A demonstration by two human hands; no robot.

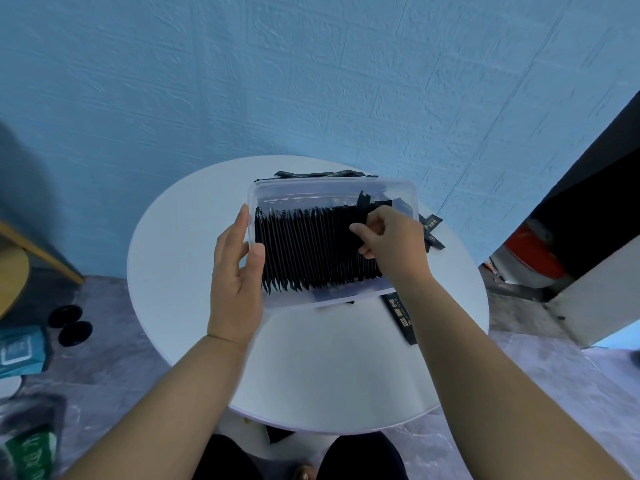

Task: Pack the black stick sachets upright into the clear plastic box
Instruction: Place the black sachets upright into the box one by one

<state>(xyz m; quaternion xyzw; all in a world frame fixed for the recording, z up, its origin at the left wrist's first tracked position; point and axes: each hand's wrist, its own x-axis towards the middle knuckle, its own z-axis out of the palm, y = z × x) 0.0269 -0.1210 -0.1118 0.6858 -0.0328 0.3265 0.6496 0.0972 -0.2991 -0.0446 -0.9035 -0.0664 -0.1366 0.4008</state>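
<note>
While my left grip (235,271) is holding clear box (311,192) rim, my right grip (394,244) is pinching light, floppy sachet (363,203) mid-length.

A pale blue wall (311,81) with a raised brick-like texture fills the upper view, evenly lit, and a round white worktop (329,375) stands before it on a mottled grey-mauve floor (114,358). At the left edge a tan wooden piece of furniture (45,261) juts in, with two black round objects (71,325) on the floor near it. To the right the wall ends at a dark opening (595,188), where a red and white object (530,258) sits beside a low white ledge (595,306).
</note>
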